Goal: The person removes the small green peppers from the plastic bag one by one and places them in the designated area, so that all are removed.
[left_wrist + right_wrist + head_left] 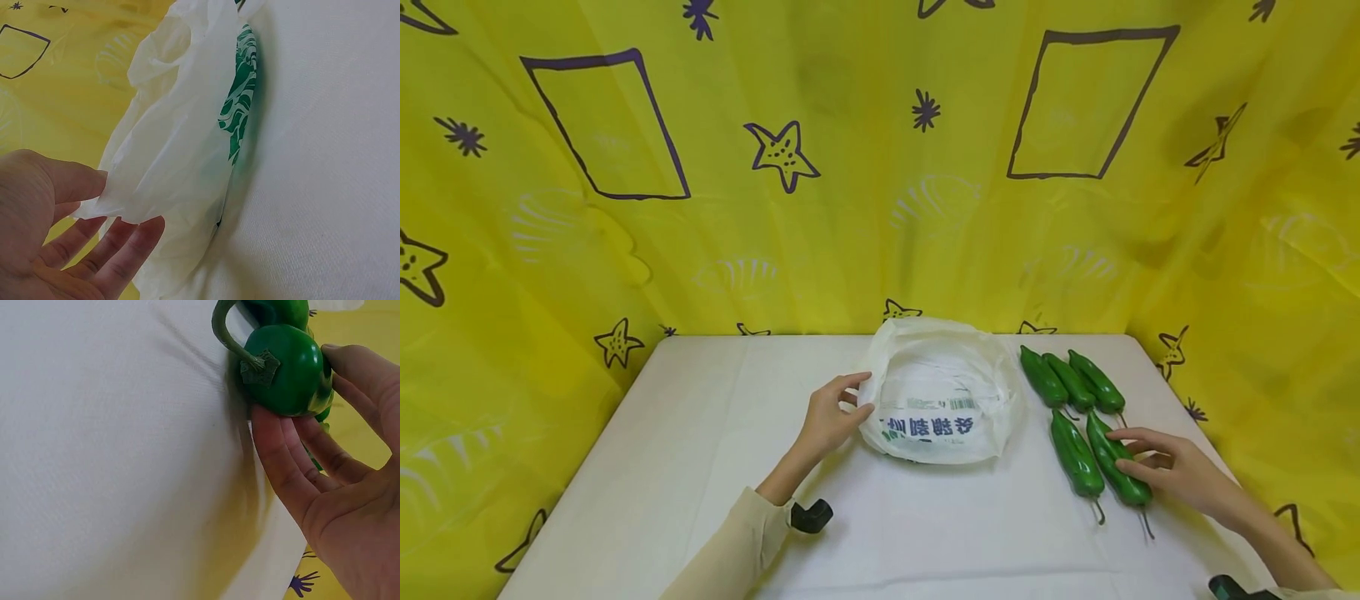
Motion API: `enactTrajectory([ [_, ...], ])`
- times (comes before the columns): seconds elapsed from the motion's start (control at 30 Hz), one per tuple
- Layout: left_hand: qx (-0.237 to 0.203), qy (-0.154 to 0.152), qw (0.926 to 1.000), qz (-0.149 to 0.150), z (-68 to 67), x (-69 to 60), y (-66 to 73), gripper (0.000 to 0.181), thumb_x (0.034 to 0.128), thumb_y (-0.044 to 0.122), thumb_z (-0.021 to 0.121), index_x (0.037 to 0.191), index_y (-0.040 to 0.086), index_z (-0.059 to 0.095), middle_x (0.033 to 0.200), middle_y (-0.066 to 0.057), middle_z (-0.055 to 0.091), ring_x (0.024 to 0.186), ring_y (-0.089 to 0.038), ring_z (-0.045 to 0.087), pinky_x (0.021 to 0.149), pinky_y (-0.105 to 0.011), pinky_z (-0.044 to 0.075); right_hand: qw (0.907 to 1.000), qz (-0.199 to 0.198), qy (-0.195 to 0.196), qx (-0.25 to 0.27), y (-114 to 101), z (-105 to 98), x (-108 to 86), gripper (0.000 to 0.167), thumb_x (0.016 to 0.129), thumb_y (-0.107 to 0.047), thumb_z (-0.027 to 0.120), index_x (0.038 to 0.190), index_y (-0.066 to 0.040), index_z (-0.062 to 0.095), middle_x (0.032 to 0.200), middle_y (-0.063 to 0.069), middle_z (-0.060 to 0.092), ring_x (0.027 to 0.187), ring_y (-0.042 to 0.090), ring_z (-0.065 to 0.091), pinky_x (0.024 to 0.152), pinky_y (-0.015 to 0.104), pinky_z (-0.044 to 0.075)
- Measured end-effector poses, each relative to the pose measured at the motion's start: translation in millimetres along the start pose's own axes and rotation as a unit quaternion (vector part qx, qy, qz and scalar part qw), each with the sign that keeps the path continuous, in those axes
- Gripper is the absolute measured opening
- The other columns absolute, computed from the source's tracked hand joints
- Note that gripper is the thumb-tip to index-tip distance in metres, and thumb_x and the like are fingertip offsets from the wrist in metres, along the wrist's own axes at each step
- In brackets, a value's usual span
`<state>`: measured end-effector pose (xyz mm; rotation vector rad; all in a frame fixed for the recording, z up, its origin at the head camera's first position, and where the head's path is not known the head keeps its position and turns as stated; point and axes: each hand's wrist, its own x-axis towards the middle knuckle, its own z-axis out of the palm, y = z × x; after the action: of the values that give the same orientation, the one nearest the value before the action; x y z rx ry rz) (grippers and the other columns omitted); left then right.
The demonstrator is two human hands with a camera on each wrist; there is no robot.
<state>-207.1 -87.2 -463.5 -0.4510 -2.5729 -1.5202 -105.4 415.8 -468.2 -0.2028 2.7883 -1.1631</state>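
Observation:
A white plastic bag (940, 452) with blue and green print lies with its mouth spread wide at the middle of the table. My left hand (833, 415) holds its left rim; in the left wrist view the thumb and fingertips meet the thin film (150, 162). Over on the right, my right hand (1183, 473) grips the nearest right green pepper (1114, 458), thumb on one side and fingers on the other. In the right wrist view that pepper (287, 369) shows its curved stem toward the camera. Beside it lies another green pepper (1075, 454).
Behind these two, a row of three more green peppers (1043, 377) lies right of the bag. A white cloth covers the table (715, 433). Yellow curtains (850, 242) with starfish drawings hang close behind and at both sides.

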Motion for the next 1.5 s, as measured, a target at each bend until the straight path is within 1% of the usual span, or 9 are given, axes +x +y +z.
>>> enactTrajectory([
  [0.13, -0.003, 0.001, 1.0, 0.001, -0.2, -0.7, -0.2, 0.046, 0.0869, 0.002, 0.079, 0.132, 0.007, 0.069, 0.115, -0.014, 0.069, 0.091, -0.026, 0.068, 0.066, -0.026, 0.056, 1.0, -0.002, -0.001, -0.001, 1, 1, 0.3, 0.045, 0.097, -0.019, 0.073, 0.136, 0.0, 0.061, 0.121, 0.018, 0.066, 0.088, 0.004, 0.065, 0.07, 0.027, 0.057],
  [0.33, -0.004, 0.004, 1.0, 0.008, -0.3, -1.4, -1.4, 0.046, 0.0865, 0.002, 0.079, 0.131, 0.006, 0.069, 0.114, -0.014, 0.069, 0.09, -0.025, 0.068, 0.066, -0.025, 0.055, 0.9998, -0.003, 0.003, -0.02, -1, 2, 2.7, 0.044, 0.096, -0.021, 0.073, 0.134, -0.002, 0.063, 0.119, 0.016, 0.068, 0.09, 0.001, 0.064, 0.072, 0.024, 0.056],
  [0.5, -0.006, 0.004, 0.9999, 0.009, 0.1, -1.2, -1.7, 0.046, 0.0868, 0.002, 0.079, 0.132, 0.006, 0.069, 0.115, -0.014, 0.069, 0.091, -0.026, 0.068, 0.066, -0.026, 0.056, 0.9998, 0.002, 0.006, -0.017, -3, 1, 4.6, 0.043, 0.096, -0.022, 0.074, 0.133, -0.001, 0.063, 0.116, 0.017, 0.069, 0.087, 0.005, 0.066, 0.071, 0.025, 0.056],
  [0.7, -0.009, 0.0, 0.9999, 0.009, 1.9, -1.2, -2.2, 0.046, 0.0871, 0.002, 0.079, 0.132, 0.006, 0.068, 0.115, -0.014, 0.069, 0.091, -0.026, 0.068, 0.069, -0.028, 0.058, 0.9998, 0.006, 0.002, -0.021, -3, 0, 5.9, 0.044, 0.097, -0.024, 0.073, 0.133, -0.001, 0.064, 0.118, 0.018, 0.068, 0.088, 0.006, 0.065, 0.071, 0.025, 0.055],
  [0.93, 0.001, -0.007, 1.0, -0.006, 4.5, -0.8, -1.3, 0.048, 0.0876, 0.004, 0.079, 0.134, 0.008, 0.067, 0.118, -0.013, 0.068, 0.093, -0.025, 0.067, 0.07, -0.027, 0.057, 0.9999, 0.01, -0.001, -0.01, -3, 0, 5.2, 0.044, 0.097, -0.023, 0.073, 0.134, 0.0, 0.063, 0.119, 0.019, 0.067, 0.087, 0.007, 0.066, 0.07, 0.025, 0.055],
  [1.17, -0.002, -0.008, 1.0, -0.001, 3.8, -0.1, -0.1, 0.048, 0.0872, 0.002, 0.079, 0.134, 0.008, 0.068, 0.117, -0.014, 0.068, 0.092, -0.026, 0.068, 0.068, -0.026, 0.057, 0.9999, 0.008, -0.001, -0.013, -3, 0, 5.1, 0.044, 0.097, -0.023, 0.073, 0.133, -0.001, 0.063, 0.124, 0.022, 0.065, 0.089, 0.005, 0.065, 0.071, 0.025, 0.055],
  [1.3, 0.002, -0.012, 0.9999, 0.006, 3.2, 0.5, -0.2, 0.048, 0.0872, 0.003, 0.08, 0.133, 0.008, 0.068, 0.116, -0.014, 0.068, 0.091, -0.025, 0.068, 0.069, -0.027, 0.057, 0.9999, 0.009, -0.011, -0.007, -3, -1, 6.1, 0.046, 0.098, -0.023, 0.072, 0.135, 0.001, 0.061, 0.122, 0.022, 0.065, 0.089, 0.009, 0.065, 0.069, 0.027, 0.055],
  [1.4, 0.006, -0.018, 0.9998, 0.01, 1.6, 0.8, -1.3, 0.048, 0.0868, 0.004, 0.08, 0.133, 0.008, 0.068, 0.115, -0.013, 0.069, 0.089, -0.023, 0.067, 0.068, -0.026, 0.056, 0.9997, 0.01, -0.023, 0.006, -3, -2, 7.8, 0.048, 0.098, -0.023, 0.071, 0.137, 0.001, 0.058, 0.122, 0.024, 0.065, 0.089, 0.012, 0.067, 0.066, 0.029, 0.055],
  [1.5, 0.008, -0.024, 0.9995, 0.02, -1.8, 1.1, -2.6, 0.05, 0.0858, 0.004, 0.081, 0.133, 0.009, 0.067, 0.114, -0.014, 0.069, 0.087, -0.022, 0.067, 0.065, -0.025, 0.055, 0.9991, -0.003, -0.04, 0.014, -3, -3, 10.2, 0.05, 0.099, -0.021, 0.07, 0.139, 0.004, 0.055, 0.123, 0.028, 0.063, 0.089, 0.013, 0.068, 0.066, 0.031, 0.057],
])
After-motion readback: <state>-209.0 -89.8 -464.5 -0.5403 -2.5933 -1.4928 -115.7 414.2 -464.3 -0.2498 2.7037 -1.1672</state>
